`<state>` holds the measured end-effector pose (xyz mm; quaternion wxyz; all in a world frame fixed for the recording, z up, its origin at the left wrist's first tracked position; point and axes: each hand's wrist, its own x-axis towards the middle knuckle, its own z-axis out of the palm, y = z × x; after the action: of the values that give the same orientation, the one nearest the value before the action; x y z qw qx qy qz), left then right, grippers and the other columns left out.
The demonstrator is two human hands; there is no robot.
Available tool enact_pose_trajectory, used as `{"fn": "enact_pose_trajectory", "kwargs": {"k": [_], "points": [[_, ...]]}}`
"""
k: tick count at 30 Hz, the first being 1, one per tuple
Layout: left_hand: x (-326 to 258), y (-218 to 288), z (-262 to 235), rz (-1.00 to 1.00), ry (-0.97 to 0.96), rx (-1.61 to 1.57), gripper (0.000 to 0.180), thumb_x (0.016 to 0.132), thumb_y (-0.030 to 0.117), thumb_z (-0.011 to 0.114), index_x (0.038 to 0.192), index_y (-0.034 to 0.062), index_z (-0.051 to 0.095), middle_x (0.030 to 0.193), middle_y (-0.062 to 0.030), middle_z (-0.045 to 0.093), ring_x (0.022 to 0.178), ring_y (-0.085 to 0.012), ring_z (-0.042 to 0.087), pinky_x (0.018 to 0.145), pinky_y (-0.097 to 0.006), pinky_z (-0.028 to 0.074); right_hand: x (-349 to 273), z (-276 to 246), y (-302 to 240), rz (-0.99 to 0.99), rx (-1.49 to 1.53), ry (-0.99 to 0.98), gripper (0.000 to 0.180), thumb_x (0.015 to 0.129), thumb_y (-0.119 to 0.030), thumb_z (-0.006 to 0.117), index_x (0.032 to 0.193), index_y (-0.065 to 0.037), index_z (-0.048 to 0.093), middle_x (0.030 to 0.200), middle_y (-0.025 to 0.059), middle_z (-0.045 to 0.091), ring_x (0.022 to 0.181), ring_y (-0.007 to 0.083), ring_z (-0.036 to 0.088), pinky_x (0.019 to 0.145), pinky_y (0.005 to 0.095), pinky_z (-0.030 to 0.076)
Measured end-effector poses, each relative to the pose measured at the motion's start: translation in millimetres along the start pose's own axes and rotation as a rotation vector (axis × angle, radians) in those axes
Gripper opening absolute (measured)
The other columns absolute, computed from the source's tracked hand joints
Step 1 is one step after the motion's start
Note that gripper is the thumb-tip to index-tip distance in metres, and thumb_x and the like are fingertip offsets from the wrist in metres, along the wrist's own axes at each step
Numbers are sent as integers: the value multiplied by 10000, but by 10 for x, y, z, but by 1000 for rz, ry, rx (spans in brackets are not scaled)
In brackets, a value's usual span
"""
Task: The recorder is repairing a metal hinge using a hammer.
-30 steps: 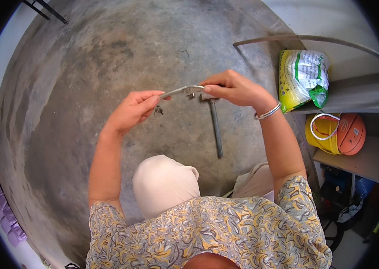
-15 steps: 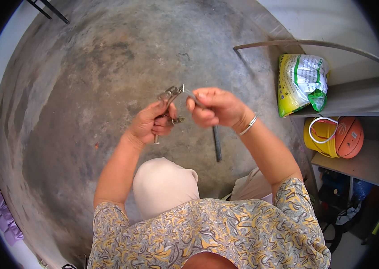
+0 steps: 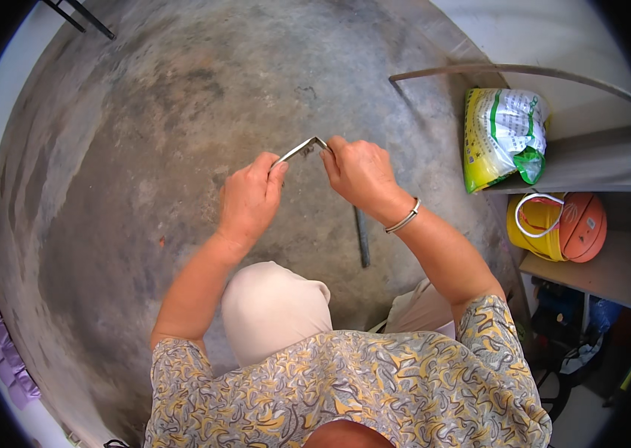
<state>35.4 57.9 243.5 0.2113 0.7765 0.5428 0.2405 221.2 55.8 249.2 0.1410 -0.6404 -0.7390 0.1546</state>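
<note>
I see my left hand (image 3: 250, 200) and right hand (image 3: 360, 173) both pinching a bent metal strip (image 3: 302, 148). At three o'clock, a yellow bucket (image 3: 533, 228) contains a basketball (image 3: 584, 226).

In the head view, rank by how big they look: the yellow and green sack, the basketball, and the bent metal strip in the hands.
1. yellow and green sack
2. basketball, partly hidden by a yellow bucket
3. bent metal strip, thin, nearer the camera, ends covered by the left hand and right hand
</note>
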Motion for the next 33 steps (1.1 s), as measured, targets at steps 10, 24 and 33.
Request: {"fn": "enact_pose_trajectory", "kwargs": {"k": [10,24,33], "points": [[-87,211,163,-93,18,-370,249,882,167,508,1091,33,524,640,-128,563,589,-295,566,547,-384,414,12,33,-64,-10,223,157,186,857,-185,548,873,-3,582,561,156,558,535,337,572,499,401,424],[157,-213,-323,-125,-437,-971,268,892,317,561,869,53,603,617,35,487,532,-59,362,472,-217,281,88,-642,347,-120,1351,-795,277,907,-224,519,869,33,613,536,-59,365,444,46,261,419,225,195],[16,-13,128,-369,-570,-1546,400,896,493,475,786,111,526,657,36,395,575,-42,330,450,-190,242,33,-144,175,-162,2009,-908,264,946,-294,454,994,-74,592,531,-80,295,450,42,224,427,212,195]]}}
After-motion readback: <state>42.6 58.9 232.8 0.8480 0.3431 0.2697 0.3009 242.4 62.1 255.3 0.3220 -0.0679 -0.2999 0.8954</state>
